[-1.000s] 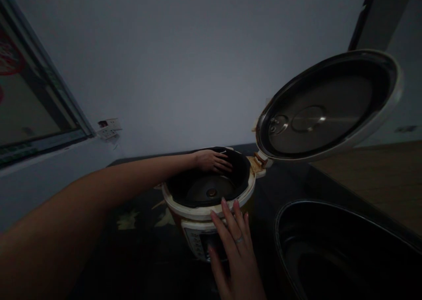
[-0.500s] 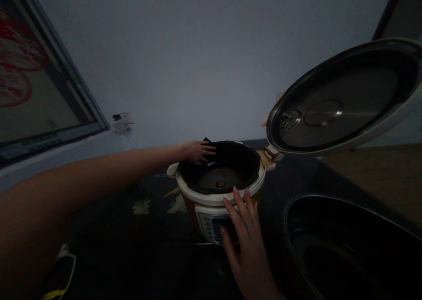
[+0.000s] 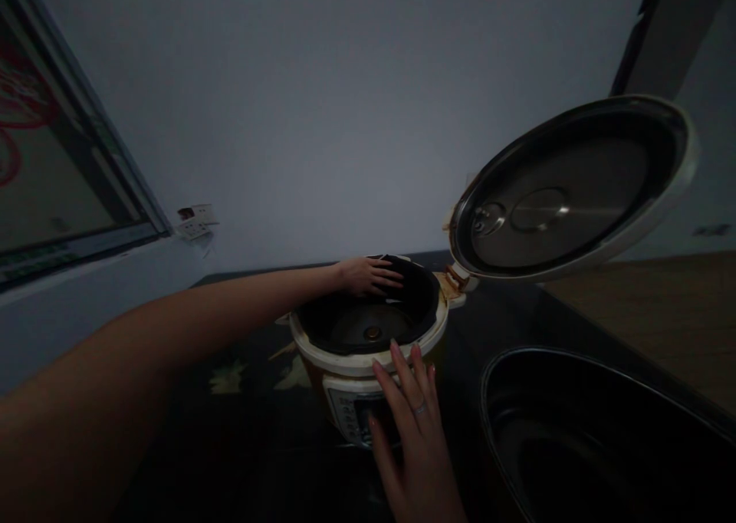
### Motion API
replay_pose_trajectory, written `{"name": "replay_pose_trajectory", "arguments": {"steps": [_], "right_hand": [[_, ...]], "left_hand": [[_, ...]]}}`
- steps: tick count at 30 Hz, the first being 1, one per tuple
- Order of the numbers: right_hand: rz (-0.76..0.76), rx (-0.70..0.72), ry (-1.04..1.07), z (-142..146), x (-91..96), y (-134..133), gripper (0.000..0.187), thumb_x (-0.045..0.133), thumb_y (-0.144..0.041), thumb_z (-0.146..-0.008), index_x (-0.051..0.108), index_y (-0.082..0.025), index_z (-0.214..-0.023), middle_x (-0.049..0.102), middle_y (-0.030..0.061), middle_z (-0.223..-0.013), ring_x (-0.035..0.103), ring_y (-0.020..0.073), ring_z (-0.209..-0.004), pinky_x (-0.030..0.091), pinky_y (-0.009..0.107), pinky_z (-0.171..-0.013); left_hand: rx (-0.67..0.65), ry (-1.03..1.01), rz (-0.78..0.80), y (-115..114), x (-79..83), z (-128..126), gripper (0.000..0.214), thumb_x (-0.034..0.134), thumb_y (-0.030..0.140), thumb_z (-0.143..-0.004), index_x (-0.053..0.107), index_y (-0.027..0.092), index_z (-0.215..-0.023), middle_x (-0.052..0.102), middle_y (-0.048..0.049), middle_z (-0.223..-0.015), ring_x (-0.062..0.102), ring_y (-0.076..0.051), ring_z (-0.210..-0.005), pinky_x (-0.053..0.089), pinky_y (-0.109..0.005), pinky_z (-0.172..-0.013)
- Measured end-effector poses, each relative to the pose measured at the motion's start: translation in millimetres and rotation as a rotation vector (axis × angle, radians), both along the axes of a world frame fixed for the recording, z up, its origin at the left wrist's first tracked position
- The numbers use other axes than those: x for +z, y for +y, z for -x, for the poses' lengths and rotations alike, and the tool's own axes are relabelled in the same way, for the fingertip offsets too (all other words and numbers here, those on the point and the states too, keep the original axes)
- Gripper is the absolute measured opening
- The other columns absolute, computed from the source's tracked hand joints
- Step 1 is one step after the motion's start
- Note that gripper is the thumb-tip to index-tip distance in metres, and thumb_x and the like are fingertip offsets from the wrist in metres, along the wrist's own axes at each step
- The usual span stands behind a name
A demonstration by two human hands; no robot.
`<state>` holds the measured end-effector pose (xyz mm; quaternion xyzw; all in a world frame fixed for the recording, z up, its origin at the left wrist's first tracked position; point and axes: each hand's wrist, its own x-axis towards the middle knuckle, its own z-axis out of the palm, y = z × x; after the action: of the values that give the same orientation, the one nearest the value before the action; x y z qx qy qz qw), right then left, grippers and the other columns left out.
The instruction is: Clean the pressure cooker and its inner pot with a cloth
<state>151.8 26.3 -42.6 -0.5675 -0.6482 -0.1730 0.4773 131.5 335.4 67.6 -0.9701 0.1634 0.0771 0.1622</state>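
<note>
A white rice cooker (image 3: pixel 345 358) stands open on a dark counter, its lid (image 3: pixel 566 193) tipped up to the right. The cavity is dark, with a round heating plate at the bottom. My left hand (image 3: pixel 368 275) reaches across to the far inner wall, fingers stretched flat against it. It is too dark to tell whether anything lies under the palm. My right hand (image 3: pixel 411 423), with a ring on one finger, rests flat on the cooker's front. Its fingertips touch the rim above the control panel.
A large dark inner pot (image 3: pixel 500 362) sits on the counter (image 3: pixel 241 431) at the lower right. A wall socket (image 3: pixel 195 222) is on the wall to the left, below a window frame (image 3: pixel 86 239). A wooden surface (image 3: pixel 661 308) lies behind the lid.
My left hand slid from the cooker's far left rim back to the right along the inner wall. My right hand stayed on the front. The view shifted slightly.
</note>
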Motion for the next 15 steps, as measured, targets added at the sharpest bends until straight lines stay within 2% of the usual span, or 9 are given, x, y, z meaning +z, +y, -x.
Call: {"name": "replay_pose_trajectory", "arguments": {"steps": [3,8,11,15], "right_hand": [[-0.014,0.002,0.011,-0.1,-1.0,0.3,0.059,0.042,-0.011,-0.093,0.032,-0.022,-0.150,0.024,0.0010,-0.162,0.012,0.0214,-0.152,0.025,0.050,-0.119],[-0.021,-0.001,0.011,-0.8,-1.3,1.5,0.060,0.043,-0.012,-0.093,0.032,-0.023,-0.151,0.025,0.0006,-0.162,0.012,0.0217,-0.152,0.027,0.050,-0.119],[-0.011,-0.004,-0.001,-1.1,-0.4,1.7,0.059,0.042,-0.012,-0.093,0.032,-0.022,-0.150,0.023,0.0001,-0.162,0.012,0.0214,-0.152,0.025,0.051,-0.119],[0.003,0.003,-0.005,-1.8,1.6,0.7,0.059,0.042,-0.011,-0.094,0.032,-0.022,-0.150,0.024,0.0007,-0.162,0.011,0.0218,-0.152,0.028,0.053,-0.118]], "left_hand": [[-0.071,-0.031,0.077,-3.5,-3.6,-7.6,0.047,0.053,0.010,-0.085,0.067,0.031,-0.125,0.048,-0.0011,-0.149,0.035,-0.018,-0.144,0.014,-0.040,-0.123],[-0.089,-0.038,0.104,5.0,-4.0,-8.1,0.051,0.052,0.007,-0.084,0.065,0.032,-0.126,0.049,-0.0007,-0.148,0.034,-0.018,-0.145,0.017,-0.040,-0.122],[-0.035,-0.027,0.051,14.6,3.0,1.4,0.052,0.051,0.009,-0.083,0.063,0.031,-0.129,0.047,-0.0010,-0.150,0.032,-0.019,-0.145,0.015,-0.042,-0.122],[0.120,0.002,-0.073,15.8,15.9,22.2,0.060,0.052,0.007,-0.078,0.061,0.032,-0.132,0.039,0.0015,-0.155,0.025,-0.019,-0.148,0.008,-0.043,-0.123]]}}
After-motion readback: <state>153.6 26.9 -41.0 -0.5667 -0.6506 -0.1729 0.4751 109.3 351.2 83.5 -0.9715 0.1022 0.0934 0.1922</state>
